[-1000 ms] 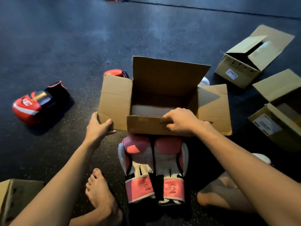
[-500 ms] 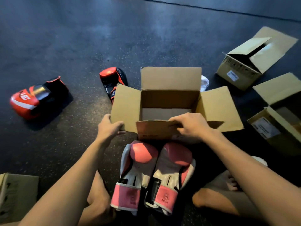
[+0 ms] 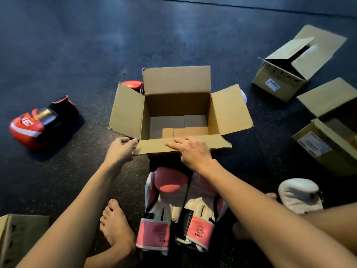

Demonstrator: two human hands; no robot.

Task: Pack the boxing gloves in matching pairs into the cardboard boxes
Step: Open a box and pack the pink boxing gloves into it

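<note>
The pink-and-white pair of boxing gloves [image 3: 173, 206] lies on the floor [image 3: 77, 45] just at six o'clock of the open cardboard box [image 3: 176, 101], side by side, cuffs toward the person, padded ends under the box's near flap [image 3: 154, 147]. The right forearm crosses over the glove on that side.

They look thickly padded and light for their bulk: soft, springy, with a smooth skin that could slide under flat fingers. The stiffer cuff band is the sure place to take hold of each, or the two can be squeezed together at the cuffs and lifted as one. The box is bare inside, and its floor looks wide enough for both laid flat.

The right hand [image 3: 193, 151] lies flat, fingers straight, pressing the near flap outward and down. The left hand [image 3: 120, 149] is loosely open, its fingertips at the flap's left corner, gripping nothing. All four flaps stand splayed, so I judge the box ready to load.

Outward from the box: one red glove [image 3: 133, 85] peeps over the left flap at eleven o'clock, another red glove [image 3: 36, 124] lies well apart at nine. A white glove [image 3: 299, 196] sits at four o'clock. Two more boxes [image 3: 286, 74] stand at two and three o'clock, and a fifth carton [image 3: 21, 238] at seven, beside a bare foot [image 3: 116, 227].
</note>
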